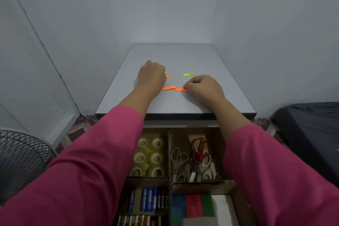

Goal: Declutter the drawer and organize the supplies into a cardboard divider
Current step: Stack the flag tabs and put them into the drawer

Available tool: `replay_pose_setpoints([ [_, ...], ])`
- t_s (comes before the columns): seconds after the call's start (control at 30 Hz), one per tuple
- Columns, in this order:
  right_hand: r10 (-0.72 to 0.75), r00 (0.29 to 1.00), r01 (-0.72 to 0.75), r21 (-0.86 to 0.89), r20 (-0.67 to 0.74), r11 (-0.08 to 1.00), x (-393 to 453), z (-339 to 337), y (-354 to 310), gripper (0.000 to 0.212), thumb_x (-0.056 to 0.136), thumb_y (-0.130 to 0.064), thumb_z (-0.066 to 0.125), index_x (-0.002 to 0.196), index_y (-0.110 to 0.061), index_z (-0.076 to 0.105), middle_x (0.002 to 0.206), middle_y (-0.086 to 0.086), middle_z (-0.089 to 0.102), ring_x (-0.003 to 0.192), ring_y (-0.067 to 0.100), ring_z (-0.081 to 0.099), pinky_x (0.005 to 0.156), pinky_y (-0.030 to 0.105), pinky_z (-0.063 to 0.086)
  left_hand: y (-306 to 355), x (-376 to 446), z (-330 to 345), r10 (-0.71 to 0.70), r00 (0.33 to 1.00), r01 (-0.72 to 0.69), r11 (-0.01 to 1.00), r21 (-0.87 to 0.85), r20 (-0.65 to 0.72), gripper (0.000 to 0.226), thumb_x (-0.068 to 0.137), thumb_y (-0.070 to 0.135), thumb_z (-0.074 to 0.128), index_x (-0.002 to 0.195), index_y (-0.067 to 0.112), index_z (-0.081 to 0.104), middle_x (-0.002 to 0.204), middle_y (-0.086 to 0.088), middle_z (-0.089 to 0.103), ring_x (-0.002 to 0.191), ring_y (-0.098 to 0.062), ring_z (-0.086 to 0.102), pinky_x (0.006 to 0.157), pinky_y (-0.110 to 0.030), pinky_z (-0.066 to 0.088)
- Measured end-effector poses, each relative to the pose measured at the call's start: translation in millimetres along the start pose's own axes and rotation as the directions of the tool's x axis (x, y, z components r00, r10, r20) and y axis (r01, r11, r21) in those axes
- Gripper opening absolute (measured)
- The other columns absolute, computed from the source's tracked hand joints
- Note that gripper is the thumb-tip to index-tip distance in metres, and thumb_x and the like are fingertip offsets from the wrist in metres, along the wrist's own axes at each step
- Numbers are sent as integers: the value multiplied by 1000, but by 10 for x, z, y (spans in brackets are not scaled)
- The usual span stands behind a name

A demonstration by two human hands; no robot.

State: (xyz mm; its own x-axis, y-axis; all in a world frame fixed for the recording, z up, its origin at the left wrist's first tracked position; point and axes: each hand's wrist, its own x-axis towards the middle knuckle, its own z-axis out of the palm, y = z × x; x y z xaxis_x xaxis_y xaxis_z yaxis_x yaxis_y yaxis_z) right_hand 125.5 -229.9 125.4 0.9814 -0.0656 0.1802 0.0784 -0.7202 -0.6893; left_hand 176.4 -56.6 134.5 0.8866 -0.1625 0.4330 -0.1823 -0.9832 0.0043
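A pale grey wall [174,5] is seen behind. A black wire-mesh item [20,158], possibly a fan guard, is cut off at lower left. Patterned floor [77,130] is visible. A dark draped mass [308,134] lies right.

No legible text anywhere.

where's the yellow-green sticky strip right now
In the head view, the yellow-green strip lies flat on the grey tabletop, just beyond the right hand, apart from it and from the orange strips.
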Motion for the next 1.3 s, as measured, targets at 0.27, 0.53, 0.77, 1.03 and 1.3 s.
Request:
replay_pose_setpoints([
  [0.27, 0, 1000, 0, 15, 4, 1000, -3, -8, -7, 18, 81, -31, 57, 81, -30, 75, 87, -9, 68, 86, 12, 58, 61, 24, 40, -153, -44, 38, -109, 990, 138, 891, -432, 91, 20, 86, 12, 52, 92, 20, 68, 101, -4, 65, 108, -22, 49, 85, -35, 47],
  [0.53, -5, 1000, 5, 2, 9, 1000, 3, 0, -1, 19, 81, -32, 56, 83, -30, 75, 89, -10, 69, 87, 12, 58, 62, 24, 41, -99, 89, 78, -182, 963, 241, 910, -338, 197, 15, 90, 28, 58, 84, 16, 64, 100, -10, 63, 107, -26, 50, 75, -34, 44],
  [0.77, 8, 1000, -8, 16, 3, 1000, -15, -4, -12, 18, 81, -32, 58, 85, -32, 75, 88, -13, 69, 87, 9, 59, 69, 26, 46, -34, 175, 42, -184, 950, 264, 904, -335, 252, 18, 88, 13, 59, 106, 16, 63, 114, -8, 61, 112, -29, 51, 89, -36, 47],
  [1.03, -26, 999, 25, 38, 32, 999, -38, -7, -11, 13, 79, -32, 67, 88, -29, 76, 88, -15, 67, 86, 5, 56, 63, 22, 42, 26, 140, 28, -138, 957, 206, 942, -265, 254, 17, 88, 9, 57, 97, 15, 70, 104, -6, 65, 101, -26, 53, 81, -37, 52],
  [1.3, -21, 999, 20, 26, 31, 999, -16, 11, 0, 9, 78, -34, 67, 81, -31, 75, 85, -16, 67, 84, 5, 56, 65, 22, 45, 32, 143, -46, -98, 956, 184, 935, -305, 276, 17, 89, 6, 57, 101, 14, 67, 99, -4, 60, 94, -24, 57, 88, -40, 52],
])
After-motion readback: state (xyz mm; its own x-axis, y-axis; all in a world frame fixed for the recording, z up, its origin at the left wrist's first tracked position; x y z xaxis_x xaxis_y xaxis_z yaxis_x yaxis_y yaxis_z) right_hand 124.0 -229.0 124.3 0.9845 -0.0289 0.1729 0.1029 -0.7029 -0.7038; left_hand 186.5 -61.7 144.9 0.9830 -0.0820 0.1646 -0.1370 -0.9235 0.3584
